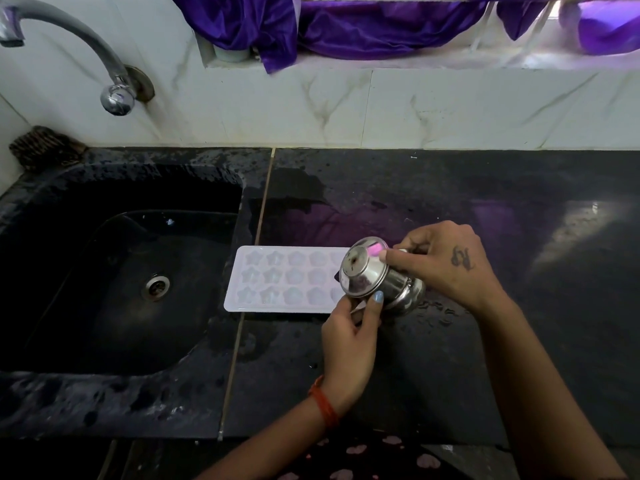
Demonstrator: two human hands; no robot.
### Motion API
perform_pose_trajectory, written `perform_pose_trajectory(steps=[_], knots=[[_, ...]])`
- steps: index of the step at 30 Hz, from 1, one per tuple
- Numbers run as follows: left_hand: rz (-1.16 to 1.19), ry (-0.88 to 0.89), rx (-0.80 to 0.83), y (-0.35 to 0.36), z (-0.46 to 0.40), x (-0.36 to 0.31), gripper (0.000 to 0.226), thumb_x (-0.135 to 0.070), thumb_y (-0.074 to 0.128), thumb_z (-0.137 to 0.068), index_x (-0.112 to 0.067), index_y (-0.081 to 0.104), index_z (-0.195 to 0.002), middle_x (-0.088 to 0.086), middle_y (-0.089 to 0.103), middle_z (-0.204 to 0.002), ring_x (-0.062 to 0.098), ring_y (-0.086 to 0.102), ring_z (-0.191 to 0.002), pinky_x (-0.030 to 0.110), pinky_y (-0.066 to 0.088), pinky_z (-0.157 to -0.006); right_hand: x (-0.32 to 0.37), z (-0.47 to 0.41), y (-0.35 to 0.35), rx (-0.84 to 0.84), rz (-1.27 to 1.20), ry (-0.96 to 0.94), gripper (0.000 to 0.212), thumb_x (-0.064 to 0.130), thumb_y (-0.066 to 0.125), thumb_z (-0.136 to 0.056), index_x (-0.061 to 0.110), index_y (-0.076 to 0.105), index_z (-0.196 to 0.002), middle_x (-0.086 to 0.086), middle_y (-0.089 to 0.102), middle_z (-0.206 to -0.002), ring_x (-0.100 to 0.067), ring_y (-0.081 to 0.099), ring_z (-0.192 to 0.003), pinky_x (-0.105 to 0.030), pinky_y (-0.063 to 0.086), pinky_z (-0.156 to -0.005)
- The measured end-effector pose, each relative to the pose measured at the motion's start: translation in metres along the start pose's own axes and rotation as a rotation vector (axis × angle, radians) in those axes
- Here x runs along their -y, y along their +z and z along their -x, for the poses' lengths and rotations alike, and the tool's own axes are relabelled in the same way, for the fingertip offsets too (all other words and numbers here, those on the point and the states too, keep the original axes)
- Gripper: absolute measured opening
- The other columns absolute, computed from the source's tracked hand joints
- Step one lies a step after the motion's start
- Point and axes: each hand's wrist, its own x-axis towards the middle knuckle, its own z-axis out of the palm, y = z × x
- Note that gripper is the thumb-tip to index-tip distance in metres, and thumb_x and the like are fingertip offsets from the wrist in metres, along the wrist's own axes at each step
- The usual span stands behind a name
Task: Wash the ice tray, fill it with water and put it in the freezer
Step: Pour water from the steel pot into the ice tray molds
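A white ice tray [277, 278] with star-shaped cells lies flat on the wet black counter [450, 202], just right of the sink. Over its right end a small steel pot [374, 275] is tipped on its side, its base turned toward the camera. My right hand [446, 261] grips the pot from the right, fingers curled around its body. My left hand [349, 337] holds the pot's lower edge from below, thumb pressed on the steel rim. The tray's right end is hidden behind the pot. I cannot tell whether water is pouring.
A black stone sink [114, 271] with a metal drain [156, 287] sits at the left. A curved steel tap [69, 32] comes out of the tiled wall above it. A dark scrubber [45, 147] rests at the sink's back left corner. Purple cloth [346, 26] hangs over the window ledge.
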Motion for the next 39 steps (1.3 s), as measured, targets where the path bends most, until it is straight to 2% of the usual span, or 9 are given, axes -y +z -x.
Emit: perform_pose_trajectory(steps=[5, 7, 10, 13, 18, 24, 33, 37, 39], knots=[[0.029, -0.075, 0.010, 0.005, 0.000, 0.003, 0.048, -0.061, 0.061, -0.069, -0.023, 0.066, -0.097, -0.014, 0.074, -0.086, 0.010, 0.071, -0.083, 0.045, 0.055, -0.086, -0.001, 0.003, -0.003, 0.001, 0.065, -0.016, 0.030, 0.042, 0.071, -0.077, 0.017, 0.071, -0.061, -0.001, 0.068, -0.057, -0.016, 0.065, -0.060, -0.036, 0.055, -0.061], [0.044, -0.107, 0.034, 0.007, 0.001, 0.004, 0.056, -0.063, 0.060, -0.067, -0.019, 0.066, -0.102, -0.009, 0.075, -0.090, 0.009, 0.071, -0.083, 0.043, 0.056, -0.085, 0.000, 0.003, -0.003, -0.001, 0.123, -0.019, 0.032, 0.042, 0.069, -0.078, 0.015, 0.071, -0.061, -0.002, 0.067, -0.056, -0.016, 0.064, -0.059, -0.030, 0.050, -0.057], [0.075, -0.142, 0.055, 0.010, 0.002, 0.004, 0.047, -0.052, 0.066, -0.079, -0.014, 0.065, -0.105, -0.001, 0.074, -0.096, 0.010, 0.071, -0.086, 0.039, 0.057, -0.084, 0.001, 0.003, -0.003, -0.006, 0.209, -0.035, 0.037, 0.043, 0.067, -0.079, 0.012, 0.068, -0.059, -0.004, 0.065, -0.053, -0.018, 0.061, -0.056, -0.025, 0.043, -0.052], [0.143, -0.191, 0.054, 0.012, 0.002, 0.002, 0.033, -0.033, 0.058, -0.088, -0.006, 0.063, -0.107, 0.007, 0.071, -0.101, 0.008, 0.070, -0.088, 0.028, 0.057, -0.079, 0.003, 0.001, -0.002, 0.002, 0.277, -0.069, 0.040, 0.045, 0.065, -0.079, 0.008, 0.069, -0.065, -0.010, 0.067, -0.060, -0.024, 0.063, -0.060, -0.028, 0.046, -0.055], [0.216, -0.239, 0.052, 0.015, 0.003, 0.001, 0.030, -0.025, 0.054, -0.093, -0.001, 0.062, -0.110, 0.010, 0.071, -0.105, 0.011, 0.069, -0.091, 0.023, 0.057, -0.076, 0.008, 0.001, -0.002, 0.012, 0.321, -0.101, 0.037, 0.043, 0.064, -0.079, 0.008, 0.070, -0.068, -0.011, 0.068, -0.063, -0.026, 0.064, -0.063, -0.022, 0.039, -0.051], [0.245, -0.237, 0.050, 0.017, 0.003, 0.003, 0.034, -0.027, 0.053, -0.093, -0.001, 0.061, -0.113, 0.010, 0.070, -0.110, 0.017, 0.067, -0.101, 0.023, 0.056, -0.078, 0.009, 0.001, -0.001, 0.004, 0.333, -0.135, 0.038, 0.042, 0.065, -0.080, 0.007, 0.069, -0.066, -0.012, 0.067, -0.062, -0.027, 0.063, -0.062, -0.024, 0.041, -0.050], [0.186, -0.175, 0.041, 0.018, 0.002, 0.006, 0.027, -0.031, 0.058, -0.089, -0.011, 0.065, -0.106, 0.005, 0.071, -0.105, 0.014, 0.069, -0.096, 0.029, 0.057, -0.083, -0.005, 0.000, -0.003, 0.001, 0.253, -0.116, 0.038, 0.042, 0.067, -0.078, 0.007, 0.068, -0.064, -0.011, 0.067, -0.061, -0.026, 0.063, -0.060, -0.029, 0.047, -0.055], [0.063, -0.093, 0.021, 0.019, 0.001, 0.010, 0.027, -0.048, 0.065, -0.080, -0.026, 0.067, -0.095, -0.008, 0.075, -0.090, 0.011, 0.070, -0.088, 0.042, 0.055, -0.087, -0.015, 0.001, -0.007, 0.023, 0.133, -0.085, 0.034, 0.037, 0.070, -0.078, 0.007, 0.069, -0.062, -0.011, 0.067, -0.057, -0.026, 0.063, -0.058, -0.035, 0.050, -0.055], [0.036, -0.058, 0.025, 0.021, 0.002, 0.009, 0.016, -0.043, 0.066, -0.082, -0.030, 0.066, -0.093, -0.017, 0.074, -0.089, 0.008, 0.070, -0.090, 0.042, 0.054, -0.089, -0.018, 0.002, -0.010, 0.017, 0.090, -0.059, 0.031, 0.036, 0.071, -0.077, 0.009, 0.070, -0.061, -0.009, 0.066, -0.055, -0.025, 0.063, -0.058, -0.036, 0.050, -0.058]])
